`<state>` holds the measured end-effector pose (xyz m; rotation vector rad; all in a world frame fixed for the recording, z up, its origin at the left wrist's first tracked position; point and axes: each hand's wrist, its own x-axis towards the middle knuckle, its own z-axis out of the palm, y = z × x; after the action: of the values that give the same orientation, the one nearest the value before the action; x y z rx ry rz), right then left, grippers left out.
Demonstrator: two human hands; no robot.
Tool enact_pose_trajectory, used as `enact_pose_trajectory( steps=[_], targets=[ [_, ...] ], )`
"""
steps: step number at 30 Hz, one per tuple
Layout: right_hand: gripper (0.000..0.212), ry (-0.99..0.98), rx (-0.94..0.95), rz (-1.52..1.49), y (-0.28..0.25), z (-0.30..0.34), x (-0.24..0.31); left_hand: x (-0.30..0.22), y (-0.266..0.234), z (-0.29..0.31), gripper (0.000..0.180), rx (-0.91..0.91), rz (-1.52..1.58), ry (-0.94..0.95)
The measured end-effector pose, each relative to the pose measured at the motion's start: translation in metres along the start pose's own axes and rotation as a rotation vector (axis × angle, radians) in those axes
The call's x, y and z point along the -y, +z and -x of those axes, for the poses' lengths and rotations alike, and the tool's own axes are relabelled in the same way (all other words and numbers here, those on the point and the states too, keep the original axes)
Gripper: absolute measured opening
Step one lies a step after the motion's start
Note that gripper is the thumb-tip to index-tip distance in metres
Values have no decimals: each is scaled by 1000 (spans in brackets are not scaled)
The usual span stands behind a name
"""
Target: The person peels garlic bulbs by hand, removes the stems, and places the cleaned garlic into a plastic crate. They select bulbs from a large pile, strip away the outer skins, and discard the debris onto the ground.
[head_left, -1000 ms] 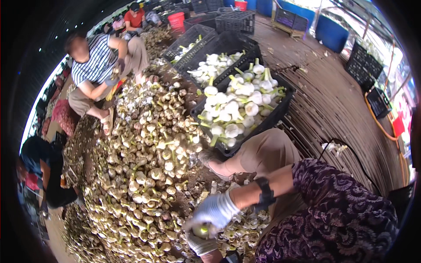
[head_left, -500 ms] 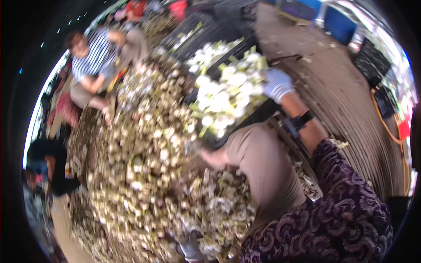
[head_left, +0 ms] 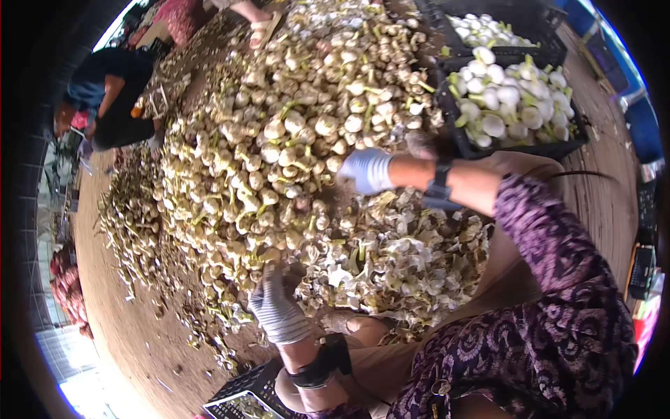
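A broad heap of garlic bulbs [head_left: 286,150], pale with green-brown stems, covers the ground in front of me. My left hand [head_left: 280,307], in a grey-and-white striped glove with dirty fingertips, reaches to the heap's near edge. Its fingers point away from me, thumb apart, against the bulbs. My right hand [head_left: 368,172], in a similar glove with a bluish tint, is over the heap's right side; motion smears its fingers. Loose papery garlic skins [head_left: 391,265] lie between my two arms. Peeled white bulbs fill a black crate [head_left: 520,149] at the far right.
Behind that crate stands another black crate [head_left: 551,45] of white bulbs. A person in dark clothes [head_left: 118,91] bends at the upper left, near a sandalled foot [head_left: 264,31]. Another black crate [head_left: 223,401] is at the lower left. Red mesh sacks [head_left: 68,290] lie along the left side.
My right hand has moved from the crate of white bulbs back over the heap. The view has swung left and down, bringing my left forearm into the picture.
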<state>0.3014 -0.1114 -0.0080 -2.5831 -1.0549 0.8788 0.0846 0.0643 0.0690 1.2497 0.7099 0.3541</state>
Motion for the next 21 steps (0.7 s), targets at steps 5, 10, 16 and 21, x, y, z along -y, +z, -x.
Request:
enact_pose_trajectory(
  steps=[5,10,16,21],
  targets=[
    [21,93,90,-136,116,-84,52,30,-37,-23,20,-32,-190,-70],
    [52,210,79,-117,182,-124,66,31,-51,-37,27,17,-167,-169],
    [48,295,76,-323,179,-118,67,40,-59,-53,25,90,-188,-222],
    [27,-30,-440,-966,176,-66,62,67,-51,-58,33,239,-417,-164]
  ],
)
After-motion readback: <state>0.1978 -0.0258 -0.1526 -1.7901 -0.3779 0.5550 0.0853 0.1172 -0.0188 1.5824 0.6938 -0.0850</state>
